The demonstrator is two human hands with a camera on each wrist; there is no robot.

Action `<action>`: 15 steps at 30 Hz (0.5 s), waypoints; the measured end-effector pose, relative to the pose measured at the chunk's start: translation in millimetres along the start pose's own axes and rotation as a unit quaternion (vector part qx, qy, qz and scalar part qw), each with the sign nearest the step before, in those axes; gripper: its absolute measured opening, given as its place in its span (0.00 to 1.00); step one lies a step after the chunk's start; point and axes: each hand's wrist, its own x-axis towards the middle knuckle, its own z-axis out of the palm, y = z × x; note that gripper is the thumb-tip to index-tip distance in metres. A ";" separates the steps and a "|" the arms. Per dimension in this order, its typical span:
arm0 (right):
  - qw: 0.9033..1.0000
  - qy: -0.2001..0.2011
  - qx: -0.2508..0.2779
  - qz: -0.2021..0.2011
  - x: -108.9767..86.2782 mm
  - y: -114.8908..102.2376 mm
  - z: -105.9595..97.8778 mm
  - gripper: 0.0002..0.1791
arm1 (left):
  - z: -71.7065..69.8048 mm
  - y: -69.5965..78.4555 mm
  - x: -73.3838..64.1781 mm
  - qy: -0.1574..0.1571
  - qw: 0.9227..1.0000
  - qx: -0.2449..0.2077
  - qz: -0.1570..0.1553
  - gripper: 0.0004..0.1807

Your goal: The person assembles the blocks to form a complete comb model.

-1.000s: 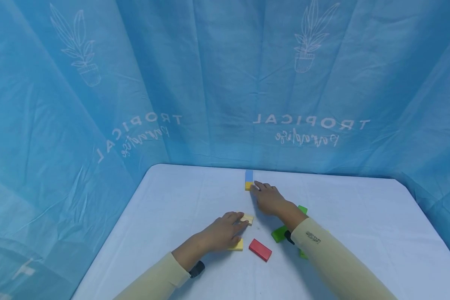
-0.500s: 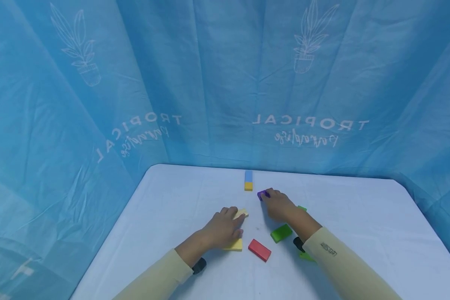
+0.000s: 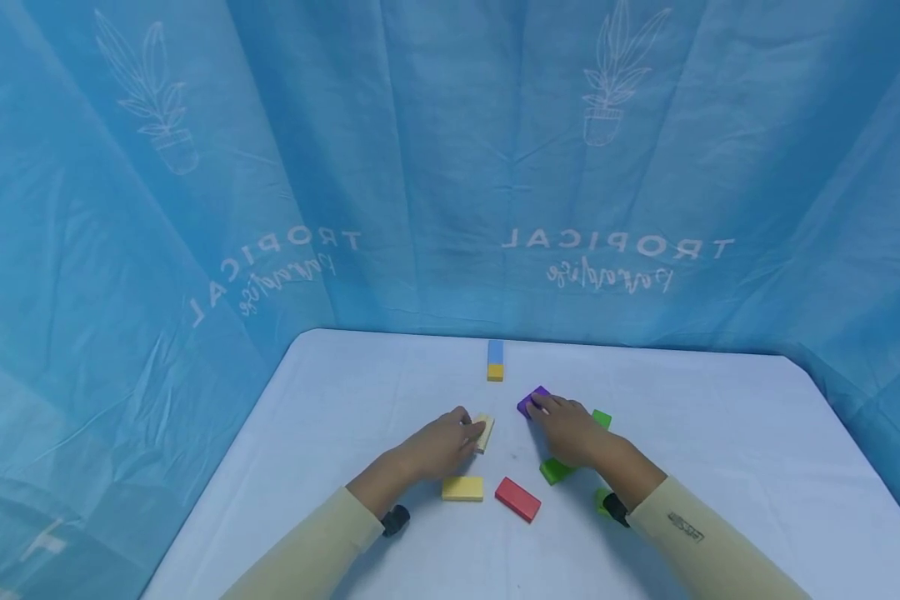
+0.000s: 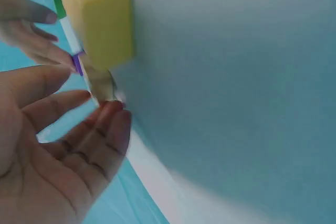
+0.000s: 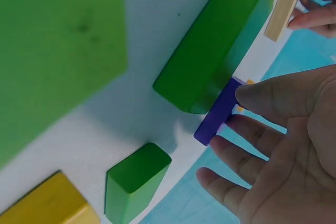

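Note:
With its fingertips at the side of a small cream wooden block (image 3: 483,440), my left hand (image 3: 437,447) grips it left of the table's middle. In the left wrist view the far side of that block is hidden by fingers and by a nearer yellow block (image 4: 107,22). A purple block (image 5: 214,118) is pinched between thumb and fingers of my right hand (image 3: 570,429). This purple block lies at a slant, partly covered by the fingers in the head view. Beyond both hands, a light blue block (image 3: 496,352) stands in line with an orange-yellow block (image 3: 496,374).
A red block (image 3: 518,499) lies in front, between the forearms. Green blocks lie under and around the right arm: one behind the wrist (image 3: 602,418), a dark green block (image 3: 556,472) beside the hand, and a light green block (image 3: 602,502). A blue curtain (image 3: 450,208) surrounds the white table (image 3: 390,375).
My right hand has drawn back from the orange-yellow block toward the right, with the purple block coming into sight and turning. The cream block has turned under my left hand, from crosswise to lengthwise.

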 end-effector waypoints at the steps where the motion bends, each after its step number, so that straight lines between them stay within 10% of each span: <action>1: 1.000 -0.001 -0.001 -0.001 -1.1 0.4 0.7 0.36 | 0.0 -1.9 -0.6 0.003 1.000 0.002 0.006 0.25; 15: 1.000 0.006 0.013 -0.013 -18.7 4.2 8.6 0.38 | -2.3 -8.8 -19.2 -0.039 0.991 0.107 0.066 0.33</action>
